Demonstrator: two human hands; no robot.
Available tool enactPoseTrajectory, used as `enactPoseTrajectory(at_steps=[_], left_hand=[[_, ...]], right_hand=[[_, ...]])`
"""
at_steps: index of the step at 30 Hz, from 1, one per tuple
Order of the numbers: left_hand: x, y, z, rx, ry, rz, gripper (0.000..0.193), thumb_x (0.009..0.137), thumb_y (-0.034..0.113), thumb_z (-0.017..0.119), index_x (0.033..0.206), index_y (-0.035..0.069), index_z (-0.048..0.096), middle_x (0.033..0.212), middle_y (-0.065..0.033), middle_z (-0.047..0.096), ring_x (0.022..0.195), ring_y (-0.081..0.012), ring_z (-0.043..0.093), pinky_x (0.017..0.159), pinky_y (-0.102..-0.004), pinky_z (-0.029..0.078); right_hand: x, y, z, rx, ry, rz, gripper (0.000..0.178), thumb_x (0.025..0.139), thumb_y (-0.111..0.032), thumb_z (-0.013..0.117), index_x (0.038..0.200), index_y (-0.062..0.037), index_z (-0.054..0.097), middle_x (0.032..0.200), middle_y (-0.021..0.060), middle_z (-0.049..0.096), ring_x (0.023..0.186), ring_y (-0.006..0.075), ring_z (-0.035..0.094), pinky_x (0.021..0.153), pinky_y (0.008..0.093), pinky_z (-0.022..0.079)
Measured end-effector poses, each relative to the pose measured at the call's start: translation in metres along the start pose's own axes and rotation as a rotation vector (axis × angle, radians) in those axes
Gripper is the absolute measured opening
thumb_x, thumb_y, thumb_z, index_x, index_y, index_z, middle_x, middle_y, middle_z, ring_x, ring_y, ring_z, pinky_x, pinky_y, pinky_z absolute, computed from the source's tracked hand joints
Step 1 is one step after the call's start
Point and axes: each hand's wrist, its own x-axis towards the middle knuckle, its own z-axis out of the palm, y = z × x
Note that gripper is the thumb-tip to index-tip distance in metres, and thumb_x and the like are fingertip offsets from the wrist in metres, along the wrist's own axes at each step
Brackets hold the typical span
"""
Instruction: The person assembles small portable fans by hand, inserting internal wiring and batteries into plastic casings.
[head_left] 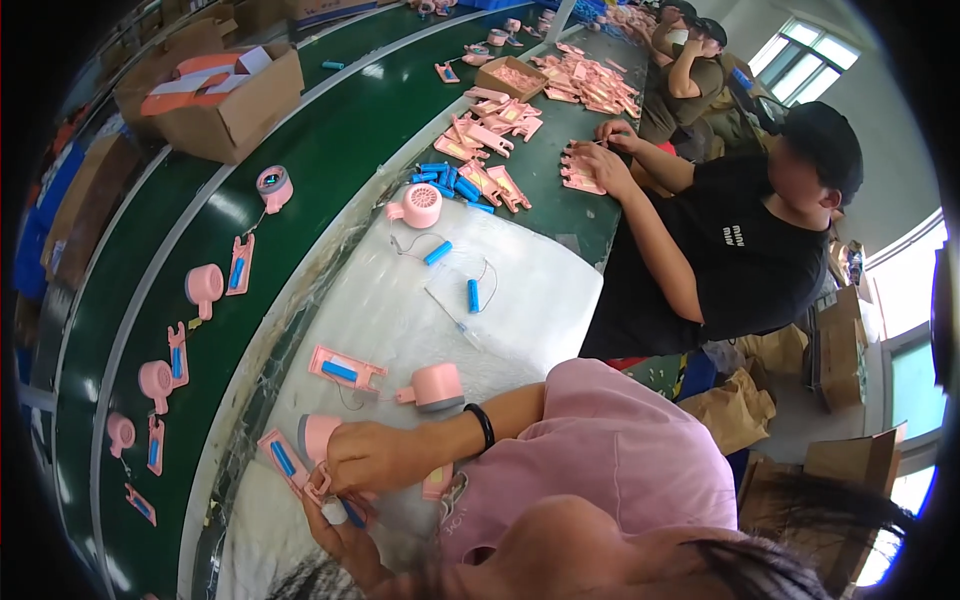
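My right hand, with a black band at its wrist, is closed with its fingers bent down over a small pink plastic part. Below it, my left hand grips the same part from underneath. A white piece and a blue cylinder show between the fingers, partly hidden. Right beside my right hand is a pink fan head. A pink handle shell holding a blue battery lies to its left. Farther up sit another loaded shell and a pink fan.
Wired blue batteries and a fan lie on the white sheet. A green conveyor carries fans and shells on the left, beside a carton. A co-worker handles pink shells at the right.
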Motion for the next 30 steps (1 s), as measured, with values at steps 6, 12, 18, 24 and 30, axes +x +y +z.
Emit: enactPoseTrajectory(at_steps=[6, 12, 18, 24, 30], left_hand=[[-0.001, -0.006, -0.004, 0.018, 0.067, -0.043, 0.042, 0.094, 0.037, 0.043, 0.117, 0.003, 0.05, 0.067, -0.0013, 0.05, 0.05, -0.0074, 0.044, 0.044, -0.0201, 0.034], [0.002, -0.006, 0.0, 0.115, 0.082, 0.04, 0.045, 0.094, 0.04, 0.042, 0.118, 0.003, 0.049, 0.068, -0.0013, 0.05, 0.052, -0.0076, 0.046, 0.043, -0.0198, 0.034], [-0.004, 0.002, -0.003, 0.125, 0.066, -0.037, 0.043, 0.095, 0.037, 0.041, 0.117, 0.001, 0.05, 0.07, -0.0028, 0.053, 0.052, -0.0076, 0.046, 0.044, -0.0191, 0.034], [0.01, -0.01, -0.004, 0.523, -0.087, 0.296, 0.047, 0.075, -0.01, 0.057, 0.12, -0.001, 0.048, 0.123, -0.0152, 0.051, 0.113, -0.0263, 0.052, 0.088, -0.0339, 0.047], [0.0, 0.0, -0.014, 0.274, 0.007, 0.152, 0.043, 0.076, -0.004, 0.054, 0.118, 0.004, 0.054, 0.115, -0.011, 0.059, 0.101, -0.0284, 0.056, 0.089, -0.0354, 0.043]], right_hand=[[0.001, -0.004, 0.001, -0.047, 0.019, 0.026, 0.014, 0.071, -0.009, 0.065, 0.082, -0.0098, 0.055, 0.077, 0.0045, 0.048, 0.068, 0.0239, 0.05, 0.057, 0.0348, 0.04], [0.003, -0.004, -0.001, -0.083, 0.058, 0.018, 0.015, 0.069, -0.006, 0.065, 0.081, -0.0083, 0.056, 0.078, 0.0042, 0.05, 0.071, 0.0233, 0.053, 0.059, 0.0342, 0.042], [0.006, -0.002, -0.004, 0.038, -0.004, -0.011, 0.015, 0.071, -0.009, 0.064, 0.084, -0.0096, 0.057, 0.079, 0.0023, 0.051, 0.074, 0.0225, 0.054, 0.061, 0.0347, 0.044], [-0.007, 0.011, -0.021, -0.025, -0.148, 0.038, 0.023, 0.072, -0.01, 0.064, 0.095, -0.0113, 0.062, 0.096, 0.0033, 0.06, 0.092, 0.0224, 0.058, 0.077, 0.0347, 0.047], [0.01, 0.0, -0.003, 0.064, -0.077, 0.063, 0.026, 0.063, -0.001, 0.069, 0.087, -0.0063, 0.063, 0.084, 0.0068, 0.057, 0.078, 0.0249, 0.059, 0.067, 0.0337, 0.048]])
